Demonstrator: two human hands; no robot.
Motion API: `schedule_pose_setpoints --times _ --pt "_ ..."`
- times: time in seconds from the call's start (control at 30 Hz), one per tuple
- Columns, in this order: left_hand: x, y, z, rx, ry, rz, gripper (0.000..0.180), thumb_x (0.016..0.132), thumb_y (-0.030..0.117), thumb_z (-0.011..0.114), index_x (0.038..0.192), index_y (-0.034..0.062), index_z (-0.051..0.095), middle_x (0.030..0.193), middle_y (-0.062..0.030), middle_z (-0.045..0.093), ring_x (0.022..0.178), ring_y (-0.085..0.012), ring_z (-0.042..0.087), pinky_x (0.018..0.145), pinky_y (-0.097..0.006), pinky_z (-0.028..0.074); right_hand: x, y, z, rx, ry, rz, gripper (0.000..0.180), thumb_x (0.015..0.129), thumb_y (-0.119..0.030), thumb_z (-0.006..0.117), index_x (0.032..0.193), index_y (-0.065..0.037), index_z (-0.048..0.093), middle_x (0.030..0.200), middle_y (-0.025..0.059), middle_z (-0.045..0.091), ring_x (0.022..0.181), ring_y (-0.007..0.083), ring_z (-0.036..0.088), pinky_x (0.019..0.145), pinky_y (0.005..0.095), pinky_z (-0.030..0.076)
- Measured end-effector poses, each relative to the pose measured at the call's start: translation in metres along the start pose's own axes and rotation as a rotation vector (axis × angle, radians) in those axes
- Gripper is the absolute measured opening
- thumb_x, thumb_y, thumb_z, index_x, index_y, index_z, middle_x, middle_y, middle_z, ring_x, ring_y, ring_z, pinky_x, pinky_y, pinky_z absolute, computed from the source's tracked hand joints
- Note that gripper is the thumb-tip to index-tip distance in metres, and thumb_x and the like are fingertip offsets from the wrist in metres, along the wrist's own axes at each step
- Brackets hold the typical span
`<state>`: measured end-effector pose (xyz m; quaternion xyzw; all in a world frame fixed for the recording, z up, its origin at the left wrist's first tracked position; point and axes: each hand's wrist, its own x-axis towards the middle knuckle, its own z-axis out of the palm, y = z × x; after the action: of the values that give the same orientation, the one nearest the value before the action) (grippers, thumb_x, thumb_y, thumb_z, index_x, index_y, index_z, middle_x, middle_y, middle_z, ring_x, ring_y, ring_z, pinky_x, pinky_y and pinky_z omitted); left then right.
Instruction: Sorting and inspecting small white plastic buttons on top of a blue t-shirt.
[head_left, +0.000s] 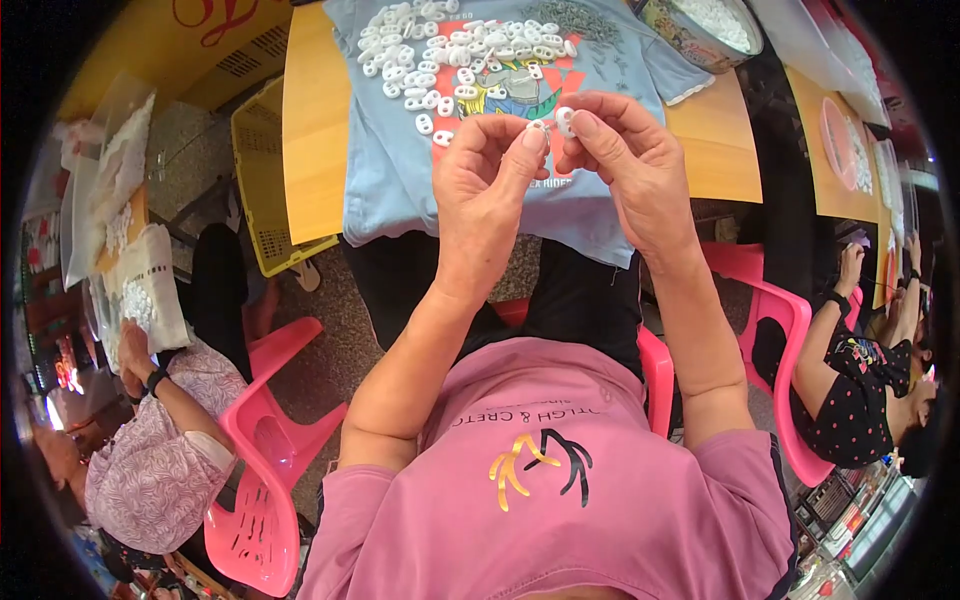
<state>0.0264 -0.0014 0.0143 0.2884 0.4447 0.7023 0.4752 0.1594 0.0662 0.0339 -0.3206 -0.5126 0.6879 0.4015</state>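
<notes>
Over the near part of a light-blue printed T-shirt (385, 190), my two hands are raised close together. My right hand (645, 180) pinches a white oval plastic piece with two holes (565, 122) between thumb and fingers. Facing it, my left hand (480, 190) is closed in a pinch at the thumb and fingertips; a tiny pale thing shows there, too small to name. Beyond the hands lies a loose pile of similar white two-hole pieces (490, 42). Small thin dark-grey parts (578, 20) are heaped to its right.
The shirt covers part of a wooden table (315, 130). A round tin (685, 45) of white pieces stands at the far right. A yellow crate (262, 200) is at the left. Pink chairs (265, 490) flank me. Other people work at both sides, one with a patterned sleeve (165, 460).
</notes>
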Motion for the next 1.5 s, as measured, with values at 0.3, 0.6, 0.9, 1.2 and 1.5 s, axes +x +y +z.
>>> schedule_pose_setpoints --times 0.3,0.6,0.9,1.2,1.5 --pt "-0.003 -0.001 -0.001 0.06 -0.001 -0.001 0.015 0.092 0.012 0.063 0.099 -0.0008 0.059 0.088 -0.0057 0.062 0.076 -0.0108 0.06 0.072 -0.027 0.053 -0.001 0.001 0.001 -0.164 0.012 -0.095 0.022 0.093 -0.011 0.063 0.111 0.002 0.063 0.089 0.0053 0.066 0.073 0.0106 0.062 0.07 0.0239 0.051" --pt "-0.003 0.001 0.001 0.05 -0.005 0.002 0.016 0.093 0.014 0.064 0.098 -0.0004 0.058 0.086 -0.0033 0.063 0.074 -0.0072 0.058 0.068 -0.023 0.048 -0.003 0.006 0.006 -0.474 -0.006 -0.326 0.02 0.093 -0.006 0.062 0.111 0.003 0.063 0.092 0.0045 0.065 0.076 0.0089 0.059 0.069 0.0218 0.048" --pt "-0.005 0.001 0.0 -0.06 -0.016 -0.045 0.016 0.092 0.013 0.065 0.095 -0.0017 0.061 0.083 -0.0063 0.066 0.074 -0.0096 0.061 0.07 -0.025 0.05 -0.007 0.005 0.008 -0.338 0.01 -0.239 0.018 0.091 -0.003 0.064 0.108 0.004 0.064 0.094 0.0053 0.065 0.08 0.0109 0.064 0.071 0.0228 0.051" --pt "-0.001 -0.001 -0.008 -0.007 -0.063 -0.03 0.018 0.093 0.014 0.064 0.103 -0.0007 0.061 0.095 -0.0052 0.065 0.083 -0.0087 0.059 0.074 -0.024 0.048 -0.002 0.007 0.004 -0.155 -0.054 -0.057 0.028 0.092 -0.011 0.065 0.117 0.001 0.06 0.093 0.0051 0.065 0.075 0.0114 0.062 0.069 0.0237 0.051" --pt "-0.004 -0.015 -0.011 0.012 -0.284 0.191 0.037 0.101 0.034 0.047 0.12 0.0043 0.06 0.129 -0.0063 0.05 0.1 -0.0094 0.05 0.08 -0.024 0.044 -0.011 -0.003 0.016 0.255 -0.182 0.136 0.062 0.092 -0.01 0.064 0.145 -0.006 0.032 0.087 0.0024 0.062 0.074 0.0095 0.058 0.067 0.0222 0.047"
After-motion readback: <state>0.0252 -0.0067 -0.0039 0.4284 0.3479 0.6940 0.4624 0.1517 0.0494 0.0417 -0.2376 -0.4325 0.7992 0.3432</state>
